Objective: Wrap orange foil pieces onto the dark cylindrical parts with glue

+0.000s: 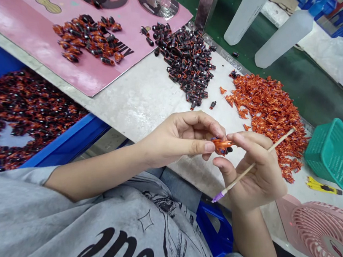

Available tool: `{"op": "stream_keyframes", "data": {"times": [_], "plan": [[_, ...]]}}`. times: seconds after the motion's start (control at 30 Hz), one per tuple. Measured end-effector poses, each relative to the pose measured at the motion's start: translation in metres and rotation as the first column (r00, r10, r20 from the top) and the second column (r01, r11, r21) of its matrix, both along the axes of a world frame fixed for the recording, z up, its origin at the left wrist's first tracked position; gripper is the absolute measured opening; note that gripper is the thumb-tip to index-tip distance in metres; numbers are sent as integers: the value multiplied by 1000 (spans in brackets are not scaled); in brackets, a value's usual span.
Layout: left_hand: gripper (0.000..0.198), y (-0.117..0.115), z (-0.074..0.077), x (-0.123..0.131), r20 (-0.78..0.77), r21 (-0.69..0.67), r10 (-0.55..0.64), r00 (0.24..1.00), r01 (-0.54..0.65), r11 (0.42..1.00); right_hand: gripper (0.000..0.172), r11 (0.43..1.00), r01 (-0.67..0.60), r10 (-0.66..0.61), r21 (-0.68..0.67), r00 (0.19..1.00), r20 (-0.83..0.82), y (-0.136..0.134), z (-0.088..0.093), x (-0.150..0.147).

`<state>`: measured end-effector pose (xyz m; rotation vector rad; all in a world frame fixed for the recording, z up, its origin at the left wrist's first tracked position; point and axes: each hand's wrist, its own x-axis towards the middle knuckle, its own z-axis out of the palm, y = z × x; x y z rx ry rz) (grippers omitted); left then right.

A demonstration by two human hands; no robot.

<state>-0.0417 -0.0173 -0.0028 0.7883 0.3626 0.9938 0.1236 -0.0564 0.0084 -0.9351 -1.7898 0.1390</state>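
My left hand (pixel 191 136) pinches a small orange and black plastic piece (pixel 221 146) between thumb and fingers. My right hand (pixel 253 168) is close beside it, its fingertips at the piece's right side. Across the right palm lies a thin wooden stick (pixel 247 171) with a purple tip, held by the curled fingers. Just beyond the hands is a heap of small black parts with orange openings (pixel 189 62). Right of that is a larger heap of orange spiky parts (pixel 271 114).
Joined orange-black pieces (pixel 89 40) lie on a pink board (pixel 104 80). A blue bin (pixel 70 136) at left holds many more. Two white bottles (pixel 283 38) stand beyond the table. At right are a green basket (pixel 313 149), a yellow cutter (pixel 321 186) and a pink fan (pixel 335 224).
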Motion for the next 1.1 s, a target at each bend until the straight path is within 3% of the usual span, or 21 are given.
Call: {"op": "stream_keyframes", "data": {"times": [0.23,0.37,0.47,0.57,0.7,0.9,1.0,1.1], "plan": [[20,3,2,-2,49,-20,-58,997,59,998,39,1000,-28,28,-10,999,-36,1,-2,1],[18,2,0,-2,-81,133,74,994,-63,989,41,999,-11,10,-31,1000,-14,0,-3,3],[10,1,4,-4,-213,392,299,930,-199,898,38,982,-32,16,-184,996,-88,0,-2,4],[3,0,11,-7,-303,585,444,843,-203,785,32,922,-86,10,-377,980,-199,2,1,4],[3,0,15,-12,-403,645,486,776,-136,752,28,869,-143,29,-473,970,-241,5,4,3],[8,-2,14,-16,-415,685,494,764,-95,722,24,829,-182,75,-528,973,-217,4,7,-1],[9,-2,10,-17,-405,742,552,729,-91,665,30,816,-140,57,-561,985,-163,6,5,1],[11,9,-5,-24,-413,796,659,629,-103,596,34,814,-97,24,-573,991,-134,13,-3,5]]}}
